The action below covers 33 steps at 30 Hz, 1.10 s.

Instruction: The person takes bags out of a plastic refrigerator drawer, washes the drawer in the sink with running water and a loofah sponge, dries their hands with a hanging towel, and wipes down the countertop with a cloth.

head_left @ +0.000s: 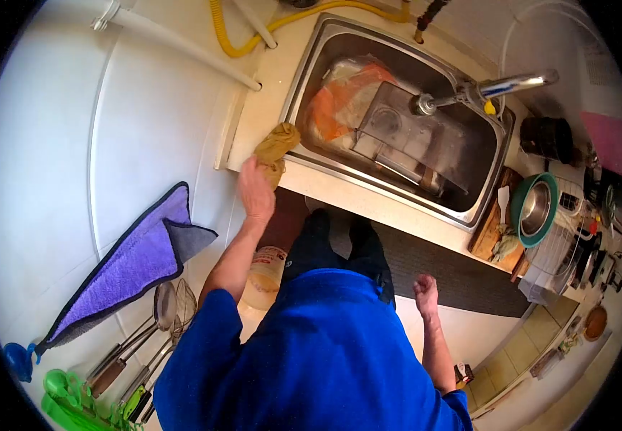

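My left hand (255, 190) is closed on the lower end of a bunched mustard-brown cloth (277, 144) at the left front corner of the counter. The cloth's upper end touches the sink rim. Hanging beside my body, my right hand (426, 293) has its fingers curled in and nothing shows in it. Inside the steel sink (312, 100) lies a clear plastic bin (404, 122), tilted among wet things. An orange and clear plastic sheet or bag (339, 104) is at the sink's left side. The chrome faucet (497, 87) reaches over the bin.
A purple cloth (120, 276) hangs on the left wall above strainers (165, 305) and other utensils. Right of the sink, a green bowl (522, 208) with a metal bowl (537, 208) sits near a wooden board (487, 233) and wire rack (558, 248). A plastic tub (264, 276) stands below the counter.
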{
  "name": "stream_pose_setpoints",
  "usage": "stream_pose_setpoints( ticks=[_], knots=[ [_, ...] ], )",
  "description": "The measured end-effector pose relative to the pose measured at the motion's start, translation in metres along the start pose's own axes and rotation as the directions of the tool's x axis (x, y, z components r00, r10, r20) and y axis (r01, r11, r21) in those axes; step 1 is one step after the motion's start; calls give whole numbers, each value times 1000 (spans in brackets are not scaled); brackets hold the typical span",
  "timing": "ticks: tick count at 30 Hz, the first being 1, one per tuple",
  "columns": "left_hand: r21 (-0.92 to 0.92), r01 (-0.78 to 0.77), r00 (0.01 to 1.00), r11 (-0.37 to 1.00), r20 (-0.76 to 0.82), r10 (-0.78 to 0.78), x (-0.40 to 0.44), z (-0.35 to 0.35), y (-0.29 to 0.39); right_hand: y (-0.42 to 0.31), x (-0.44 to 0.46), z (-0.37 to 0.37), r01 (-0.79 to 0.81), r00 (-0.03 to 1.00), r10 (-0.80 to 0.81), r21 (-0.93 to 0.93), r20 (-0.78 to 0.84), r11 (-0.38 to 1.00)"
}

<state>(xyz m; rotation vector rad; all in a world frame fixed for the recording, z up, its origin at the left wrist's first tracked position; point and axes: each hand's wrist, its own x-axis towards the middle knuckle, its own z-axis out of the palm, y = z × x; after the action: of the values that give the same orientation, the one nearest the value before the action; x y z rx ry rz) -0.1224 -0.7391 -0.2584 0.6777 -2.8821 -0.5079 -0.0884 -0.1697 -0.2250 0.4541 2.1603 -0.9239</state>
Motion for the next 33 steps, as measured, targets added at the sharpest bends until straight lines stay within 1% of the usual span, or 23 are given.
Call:
stream_pose_setpoints(
  ticks=[1,2,4,6,9,10,11,12,13,15,16,18,20,21,22,24,25,26,28,29,31,32,33],
  knots=[
    [10,46,997,999,55,-47,-6,-1,5,0,-2,4,-14,1000,15,-60,15,998],
    [10,53,997,999,50,-54,-11,-1,3,11,-3,8,-24,999,27,-121,27,992],
    [-30,-60,998,998,22,61,-4,7,-2,42,4,11,42,996,-29,-151,83,988],
    [-44,-74,996,996,40,75,15,2,-3,31,7,6,12,995,6,-178,100,984],
    [-23,-80,995,997,64,81,74,2,0,13,12,-3,3,997,6,-120,72,993],
    [-21,-122,992,992,43,123,95,9,0,8,16,-4,9,998,0,-122,69,993],
    [-20,-165,986,986,23,166,117,18,2,4,18,-4,-30,998,33,-57,53,998],
    [-47,-159,987,986,29,160,142,20,12,0,18,-6,-70,997,70,7,40,998],
    [-74,-148,988,986,37,151,166,22,20,-5,14,-7,-70,997,70,1,37,998],
    [-92,-212,977,973,-37,210,213,46,20,-15,6,-11,-27,999,24,67,33,997],
    [-93,-209,978,973,-46,205,234,55,21,-11,7,-12,-18,999,16,62,31,998],
    [-71,-183,983,981,-27,181,270,64,26,24,5,-19,-63,995,61,26,81,998],
    [-40,-170,985,985,-37,169,294,67,26,20,-7,-16,-144,989,139,102,50,984],
    [-5,-160,987,987,-16,160,294,71,27,17,-15,-17,-164,986,162,81,30,983],
    [-15,-158,988,987,-4,157,283,71,27,26,-22,-19,-177,984,175,74,25,981],
    [57,-246,969,968,-27,247,253,59,19,41,-23,-22,-185,978,184,2,97,983],
    [68,-253,966,965,-28,255,226,53,12,56,-18,-23,-185,977,184,-2,108,983],
    [39,-226,974,973,-11,226,197,43,10,63,-14,-24,-231,966,227,16,124,973],
    [8,-165,985,986,44,165,132,22,6,51,-3,-29,-239,954,241,-36,177,970],
    [7,-134,988,991,79,133,102,14,2,50,5,-29,-226,957,227,-27,181,974],
    [-69,-37,981,997,186,49,62,2,-4,52,24,-26,-190,978,180,101,102,977],
    [-65,-52,982,997,180,63,66,-1,-2,47,29,-21,-185,980,174,116,99,976],
    [-42,-86,980,995,178,92,69,-2,1,37,30,-18,-164,985,151,177,82,970]
  ],
)
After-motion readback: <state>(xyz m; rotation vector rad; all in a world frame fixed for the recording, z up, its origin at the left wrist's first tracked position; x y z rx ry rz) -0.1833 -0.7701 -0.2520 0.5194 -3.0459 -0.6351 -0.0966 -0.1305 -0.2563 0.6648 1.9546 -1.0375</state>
